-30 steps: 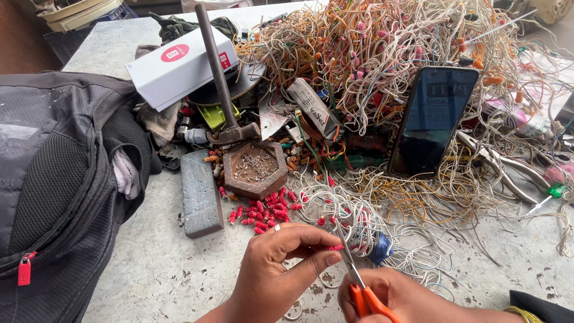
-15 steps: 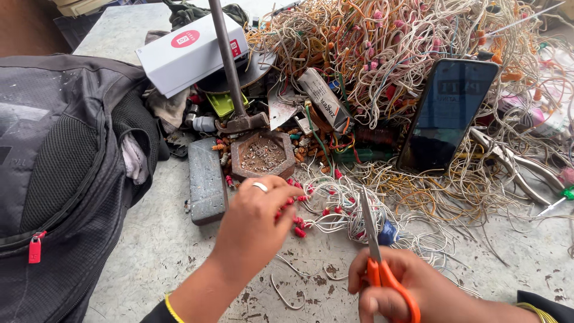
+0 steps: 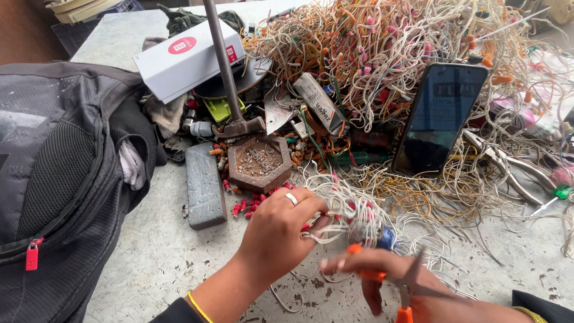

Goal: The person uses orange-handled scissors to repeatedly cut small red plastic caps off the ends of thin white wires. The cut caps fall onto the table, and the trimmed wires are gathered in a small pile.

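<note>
- Reaching in with your left hand (image 3: pixel 280 230), ringed finger up, you have it down on the small bundle of white wires with red end caps (image 3: pixel 350 218), fingers curled round a few strands — half a second ago that hand was further left, over the loose red caps.
- Those scattered red plastic caps (image 3: pixel 251 206) lie just beside your knuckles, in front of the rusty hexagonal metal block (image 3: pixel 258 161).
- Your right hand (image 3: pixel 382 284) is blurred, mid-swing: the orange-handled scissors (image 3: pixel 406 287) have dropped from upright to low and tilted, blades apart by the look of it. The hand is closed round the handles.
- My read: one cap has just gone to the pile and you're fetching the next wire, the scissors coming round for it.
- The bundle sits on the pale, scuffed table (image 3: pixel 161 263), touching the big tangle of orange and white wires (image 3: pixel 388 54) behind.
- A dark smartphone (image 3: pixel 439 116) leans against that tangle; the rusty hammer (image 3: pixel 230 84) stands with its head beside the block, a grey stone bar (image 3: pixel 203 185) left of it.
- The grey-black backpack (image 3: pixel 60 179) fills the left side.
</note>
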